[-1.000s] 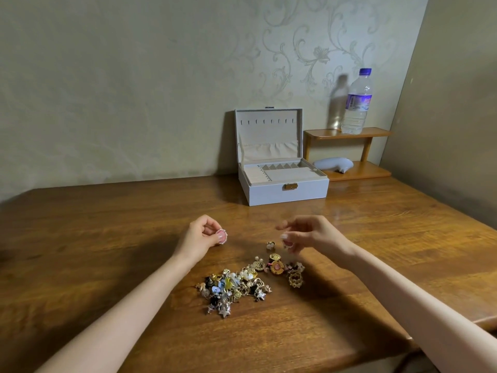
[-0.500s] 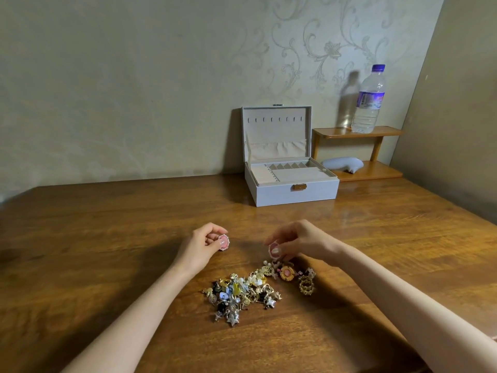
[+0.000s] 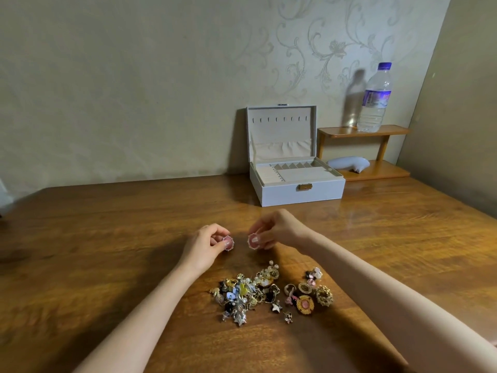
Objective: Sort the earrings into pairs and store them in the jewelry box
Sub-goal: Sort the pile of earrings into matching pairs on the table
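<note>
At the centre of the frame, over the wooden table (image 3: 107,265), the left hand (image 3: 204,246) pinches a pink earring (image 3: 228,242) between thumb and curled fingertips, the round face turned towards the camera. Just right of it, apart by a small gap, the right hand (image 3: 277,230) pinches a second earring (image 3: 253,240) of the same pink, round look, its fingers bent down round it and its wrist raised. Both forearms run in from the bottom edge, the left from the lower left, the right from the lower right. Below the hands, between the two forearms, the pile (image 3: 250,292) of loose earrings lies on the table, a tangle of gold, white, black and blue pieces. At the right side of the pile a few larger ones sit a little apart, among them a gold disc (image 3: 304,304) with a pink centre and a gold rosette (image 3: 324,295). Above the hands and right of centre, well apart from them, the box (image 3: 295,195) stands near the wall with its lid (image 3: 281,130) upright and its pale compartments showing; whether anything lies in them cannot be told. To the right of the box a small shelf (image 3: 363,130) carries a bottle (image 3: 375,100) on its upper board and a white object (image 3: 348,162) on its lower one.
</note>
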A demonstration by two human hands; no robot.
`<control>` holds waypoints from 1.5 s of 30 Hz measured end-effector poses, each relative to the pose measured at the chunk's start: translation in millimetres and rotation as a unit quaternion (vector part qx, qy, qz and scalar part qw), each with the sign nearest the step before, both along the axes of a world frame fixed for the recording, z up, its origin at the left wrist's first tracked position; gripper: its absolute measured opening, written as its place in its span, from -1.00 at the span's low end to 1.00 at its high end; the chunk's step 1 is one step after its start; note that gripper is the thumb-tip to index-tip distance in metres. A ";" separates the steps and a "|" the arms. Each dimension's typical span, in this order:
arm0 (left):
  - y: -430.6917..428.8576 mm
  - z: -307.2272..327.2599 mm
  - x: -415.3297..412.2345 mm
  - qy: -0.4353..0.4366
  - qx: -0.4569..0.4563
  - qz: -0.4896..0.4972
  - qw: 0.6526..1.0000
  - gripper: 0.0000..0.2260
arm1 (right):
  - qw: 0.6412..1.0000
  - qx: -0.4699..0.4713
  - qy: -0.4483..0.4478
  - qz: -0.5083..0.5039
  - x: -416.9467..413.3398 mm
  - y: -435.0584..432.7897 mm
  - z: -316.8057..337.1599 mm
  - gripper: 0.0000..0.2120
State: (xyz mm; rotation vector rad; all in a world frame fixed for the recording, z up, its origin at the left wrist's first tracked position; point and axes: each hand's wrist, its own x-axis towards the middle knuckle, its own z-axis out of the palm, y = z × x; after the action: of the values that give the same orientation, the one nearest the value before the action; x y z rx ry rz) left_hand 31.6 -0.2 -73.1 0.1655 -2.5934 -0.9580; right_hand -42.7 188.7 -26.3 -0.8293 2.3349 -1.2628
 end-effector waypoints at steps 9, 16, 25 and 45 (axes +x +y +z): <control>0.7 -1.0 -1.9 0.008 -0.029 0.011 0.999 -0.83 | 0.995 0.068 0.064 -0.035 -10.1 -30.4 -9.6 -0.89; 4.9 0.8 -0.2 0.006 -0.042 0.001 0.999 -0.81 | 0.993 0.072 0.089 -0.037 -9.9 -29.9 -14.2 -0.85; 11.3 8.2 7.8 0.049 -0.094 0.012 0.994 -0.69 | 0.983 0.056 0.168 -0.039 8.9 -1.0 2.6 -0.76; 47.6 32.8 36.1 -0.065 -0.191 -0.281 0.938 -0.87 | 0.934 0.154 0.288 0.142 80.2 99.8 -10.8 -0.67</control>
State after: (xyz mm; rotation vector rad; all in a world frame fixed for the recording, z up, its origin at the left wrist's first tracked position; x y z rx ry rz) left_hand 67.7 47.4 -40.3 -0.6701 -2.9502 -0.5899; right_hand 37.6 288.5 -37.1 -1.5111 2.6091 -0.5523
